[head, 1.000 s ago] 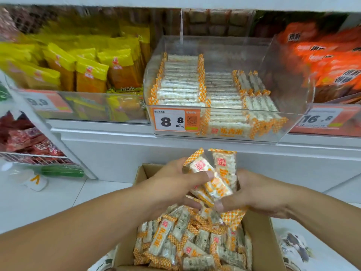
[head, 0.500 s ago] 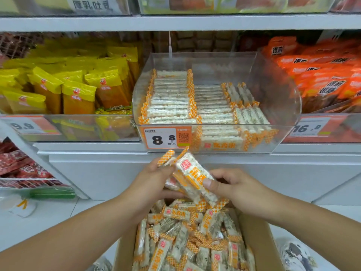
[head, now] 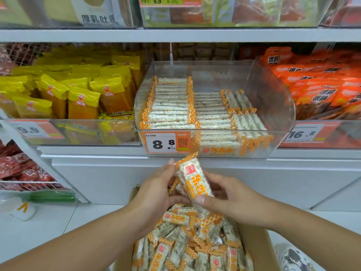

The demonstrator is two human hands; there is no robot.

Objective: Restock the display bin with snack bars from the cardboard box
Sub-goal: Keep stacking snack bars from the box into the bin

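Both hands are up in front of the shelf, sharing a small bunch of snack bars [head: 192, 182] between them. The left hand [head: 156, 194] cups the bunch from its side, fingers curled around the back and fingertips reaching up by the top crimped end. The right hand [head: 232, 202] closes in from the other side, thumb pressed across the front wrapper low down, fingers wrapped behind. The front bar stands tilted, its orange-checked end pointing up and away from the hands; how many bars sit behind it I can't tell.

Directly beneath the hands, the cardboard box [head: 259, 249] lies open, heaped with loose bars [head: 187, 245] pointing every which way, the top ones just under the right palm.

Just above and beyond the fingertips, the clear display bin [head: 273, 106] sits on the shelf. Inside, neat rows of stacked bars [head: 172, 102] fill the side above the left hand and the middle, with more bars turned crosswise above the right hand. The far right portion of the bin shows bare plastic. A price tag [head: 167, 142] reading 8.8 hangs on the bin's front, right over the left fingertips.

Out past the left hand, yellow packets [head: 82, 94]; out past the right hand, orange packets [head: 316, 85].
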